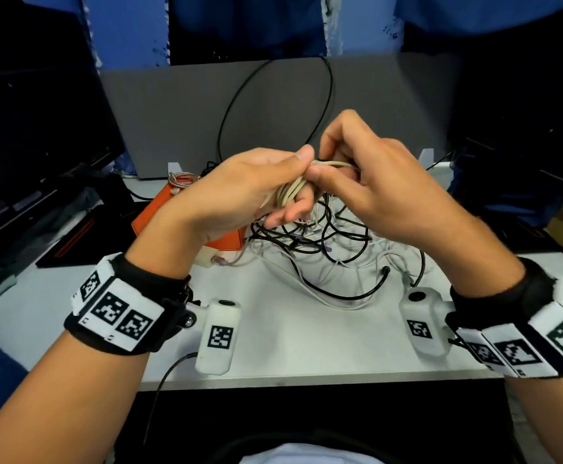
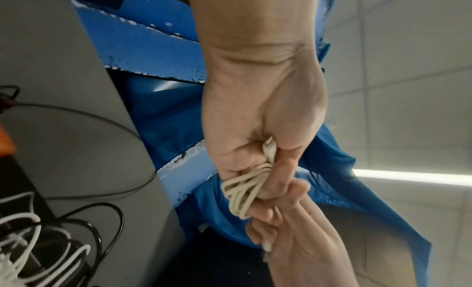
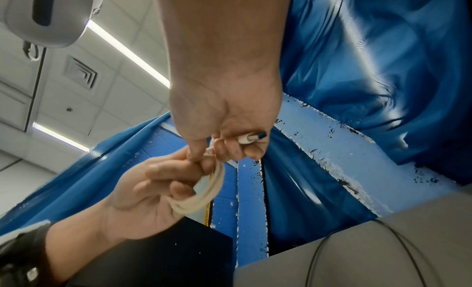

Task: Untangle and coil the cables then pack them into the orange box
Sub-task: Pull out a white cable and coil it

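Both hands are raised above the desk, close together. My left hand [image 1: 266, 185] grips a small coil of beige cable [image 1: 290, 192], wound in several loops [image 2: 242, 192] round its fingers. My right hand [image 1: 357, 169] pinches the free end of that cable, and its white plug with a blue tip [image 3: 251, 139] sticks out between the curled fingers. Under the hands a tangle of black and white cables [image 1: 323, 242] lies on the white desk [image 1: 307, 329]. The orange box [image 1: 159, 212] sits at the left behind my left hand, partly hidden, with a braided silver cable [image 1: 181, 179] coiled at its far end.
A grey partition [image 1: 273, 95] stands along the back of the desk, with a thin black cable looping up it. Dark monitors [image 1: 32, 135] and gear flank the left side, more dark gear the right. A white plug [image 1: 208, 257] lies by the box's near corner.
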Motion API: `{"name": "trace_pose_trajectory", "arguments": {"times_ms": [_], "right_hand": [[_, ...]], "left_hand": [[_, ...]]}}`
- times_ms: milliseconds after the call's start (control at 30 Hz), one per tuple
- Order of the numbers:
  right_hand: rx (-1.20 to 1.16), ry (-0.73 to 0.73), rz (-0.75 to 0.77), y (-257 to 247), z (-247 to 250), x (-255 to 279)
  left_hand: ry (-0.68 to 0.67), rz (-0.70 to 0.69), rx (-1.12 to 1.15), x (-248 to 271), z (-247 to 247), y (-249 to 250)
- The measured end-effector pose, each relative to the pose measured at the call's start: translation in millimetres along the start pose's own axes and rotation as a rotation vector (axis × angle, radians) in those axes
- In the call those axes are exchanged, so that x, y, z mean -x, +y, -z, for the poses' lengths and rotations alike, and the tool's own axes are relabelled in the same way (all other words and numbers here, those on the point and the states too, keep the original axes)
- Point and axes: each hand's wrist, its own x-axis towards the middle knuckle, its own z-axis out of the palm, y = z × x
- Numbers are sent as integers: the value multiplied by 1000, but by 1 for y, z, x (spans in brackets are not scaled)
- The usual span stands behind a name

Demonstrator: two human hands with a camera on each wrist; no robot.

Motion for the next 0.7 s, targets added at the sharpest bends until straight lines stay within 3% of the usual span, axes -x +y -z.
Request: {"name": "trace_pose_trajectory", "arguments": {"times_ms": [200,333,433,567,700], "right_hand": [[50,-177,37,-2,-12,1],[-231,-163,50,-4,-3,2],[-101,-79,0,-3,-3,-1],[95,16,-94,-2,-6,-2],[112,66,-141,-4,-3,-2]], "left_hand": [[-87,-29,93,3,7,-2],[-59,-42,276,1,7,-6],[33,-12,352,-3,2,-5],[202,-54,121,-9,-5,-1],[246,-122,-80,-8,-6,-1]]}}
